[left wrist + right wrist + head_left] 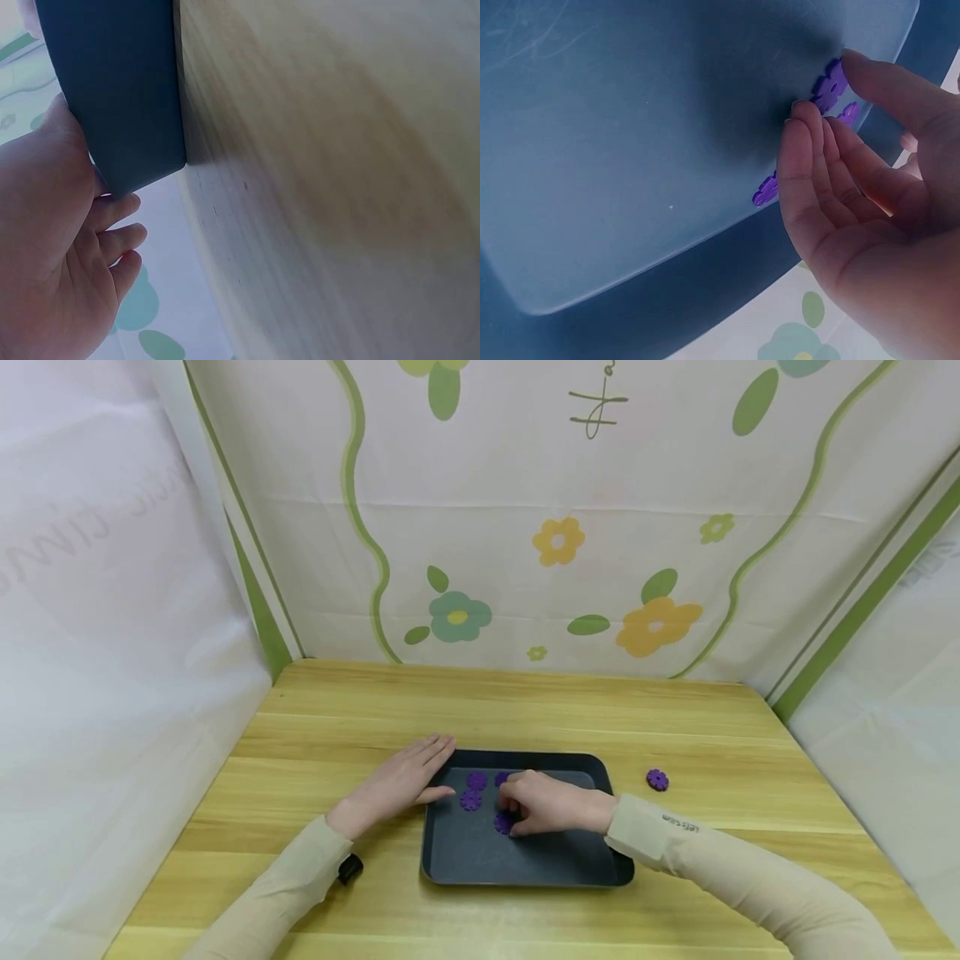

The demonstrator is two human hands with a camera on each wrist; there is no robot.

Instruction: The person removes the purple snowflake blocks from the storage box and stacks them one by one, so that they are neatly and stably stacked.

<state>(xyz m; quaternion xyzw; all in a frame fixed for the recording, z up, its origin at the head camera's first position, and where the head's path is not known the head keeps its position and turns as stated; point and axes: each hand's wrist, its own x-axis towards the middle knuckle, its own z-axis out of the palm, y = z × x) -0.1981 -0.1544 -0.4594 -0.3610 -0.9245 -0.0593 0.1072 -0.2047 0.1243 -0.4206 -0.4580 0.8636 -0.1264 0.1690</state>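
Note:
My left hand (pixel 405 777) holds the far left corner of a dark grey tray (pixel 525 864). Its thumb (pixel 60 116) reaches over the rim, while the fingers (pixel 120 244) bend round behind the corner. Inside the tray, my right hand (pixel 551 803) pinches a purple snowflake disc (pixel 829 86) between thumb and fingertips, low over the tray floor. Beyond this hand is another purple disc (pixel 502 778), partly covered by the fingers. Two more discs, a far one (pixel 476 781) and a nearer one (pixel 471 800), lie close together near the tray's left side.
Right of the tray, a purple disc (pixel 657 779) lies on the wooden table (pixel 360 693). A floral cloth wall (pixel 510 568) rises behind the table, with pale cloth at both sides. A small black object (pixel 349 868) shows beside my left wrist.

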